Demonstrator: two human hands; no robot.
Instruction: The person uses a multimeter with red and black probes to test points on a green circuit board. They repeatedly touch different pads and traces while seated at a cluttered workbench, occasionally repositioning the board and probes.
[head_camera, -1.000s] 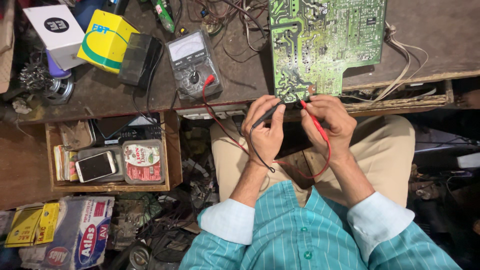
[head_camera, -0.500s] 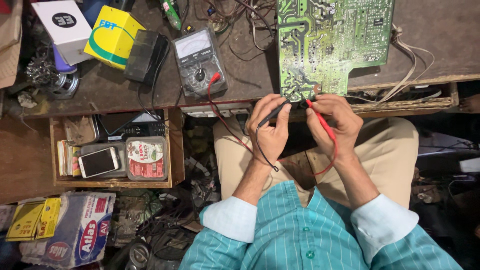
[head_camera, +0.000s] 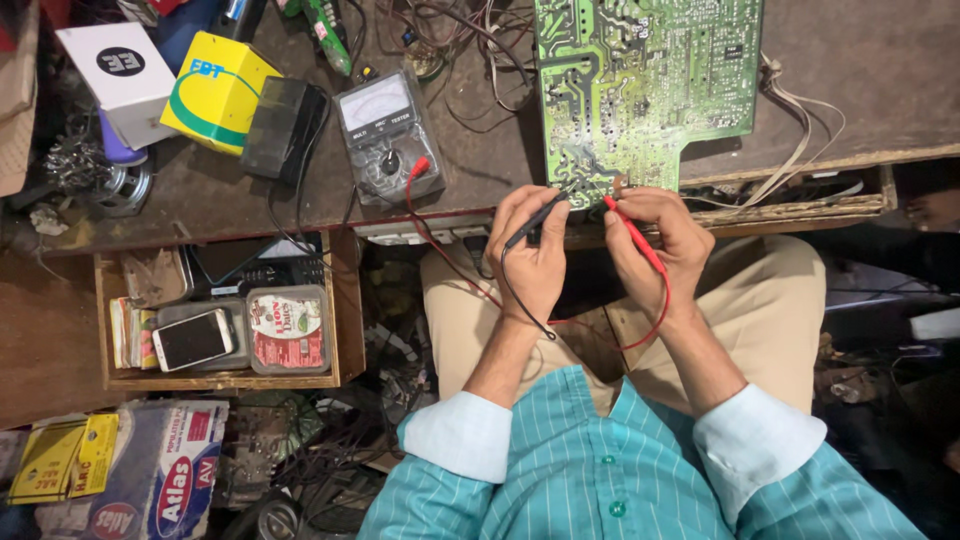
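At the far left a white box and a yellow box sit on the dark workbench, with a black block beside them; below the bench edge an open wooden drawer holds a smartphone and a lidded tin. Next along stands an analog multimeter, its red and black leads running down off the bench toward the person's lap. The left hand is closed around the black probe, pen-fashion, its long axis slanting up and to the right so the tip meets the near edge of the green circuit board. The right hand grips the red probe the same way, this one slanting up and to the left. The two tips converge on the board's lower edge, just beside each other, directly ahead of the fingers; both hands lie about equally close to that spot. The board lies solder side up, its top cut off by the frame. Which solder points the tips touch is too fine to make out, and the meter needle cannot be read. Pale wires trail off the board's right side.
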